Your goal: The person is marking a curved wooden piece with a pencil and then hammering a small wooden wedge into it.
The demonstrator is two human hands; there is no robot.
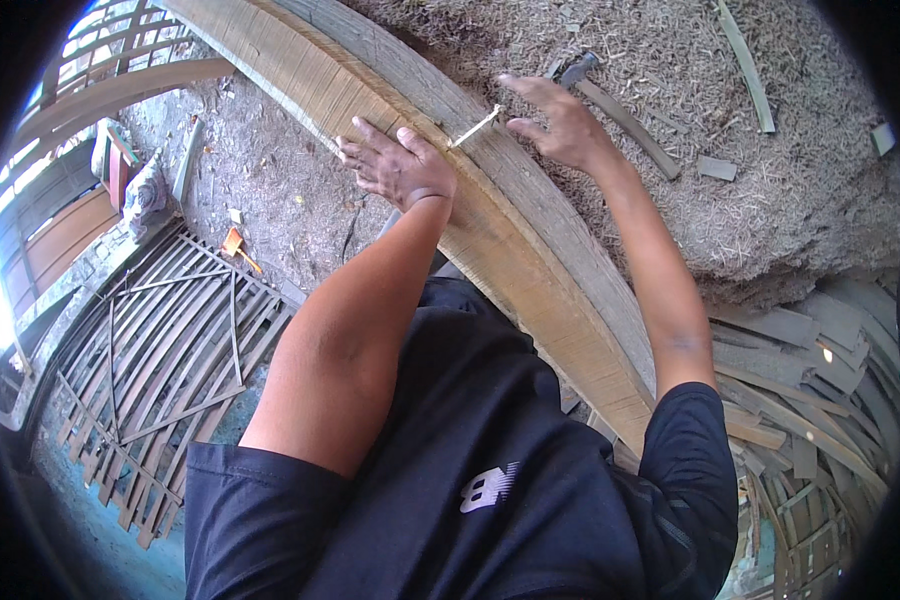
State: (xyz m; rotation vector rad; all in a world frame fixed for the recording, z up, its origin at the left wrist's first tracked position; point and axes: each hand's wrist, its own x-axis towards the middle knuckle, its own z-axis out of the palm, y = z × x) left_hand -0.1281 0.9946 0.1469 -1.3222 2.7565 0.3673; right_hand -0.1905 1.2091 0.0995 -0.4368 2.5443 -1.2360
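A long, thick wooden beam [540, 285] runs diagonally in front of me, from the upper left to the lower right. Its near face is yellowish with saw marks, and its other face is grey and weathered. My left hand [400, 168] lies flat on the beam with fingers spread. Just past the beam's far side, my right hand [562, 128] is raised with thumb and fingers apart, holding nothing. Between the hands, a thin pale wood sliver [478, 127] sticks up from the beam's ridge, its tip close to my right fingers. Behind that hand lies a hammer [625, 125] with a wooden handle.
Wood shavings [770, 190] cover a mound at the upper right, with a narrow strip [748, 65] on it. Scrap boards [800, 340] pile up at the right. A slatted wooden panel [160, 350] lies at the lower left, near a small orange object [233, 243].
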